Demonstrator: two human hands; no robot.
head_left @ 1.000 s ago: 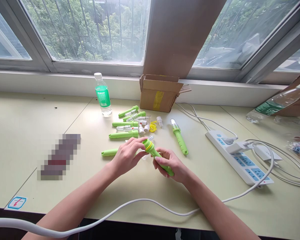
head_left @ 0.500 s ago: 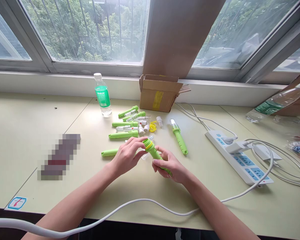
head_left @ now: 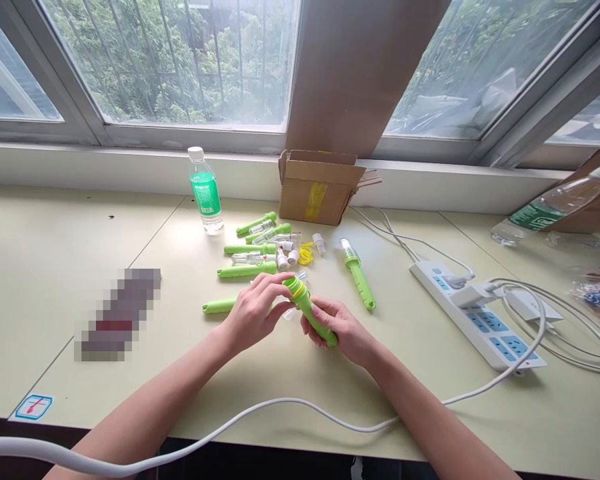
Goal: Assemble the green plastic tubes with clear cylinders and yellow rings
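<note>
Between my hands is a green plastic handle tube (head_left: 309, 312), tilted, its open threaded end up to the left with a yellow ring around the neck. My left hand (head_left: 258, 303) pinches that end by the ring. My right hand (head_left: 341, 328) is wrapped around the lower part of the tube. Behind my left fingers, another green handle (head_left: 219, 305) and a clear piece (head_left: 291, 315) are partly hidden. Farther back lie several green handles (head_left: 246, 270), clear ribbed tubes (head_left: 250, 257), white caps (head_left: 283, 259) and yellow rings (head_left: 306, 253).
A green stick with a clear top (head_left: 360, 277) lies to the right. Beyond it are a power strip (head_left: 473, 313) and cables. At the back stand a water bottle (head_left: 205, 193) and an open cardboard box (head_left: 315, 193). A white cable (head_left: 290, 401) crosses the front.
My right hand has shifted its grip, with the thumb now lying along the tube. The tube's lower end has moved slightly left and up. My left hand stays at the ringed end.
</note>
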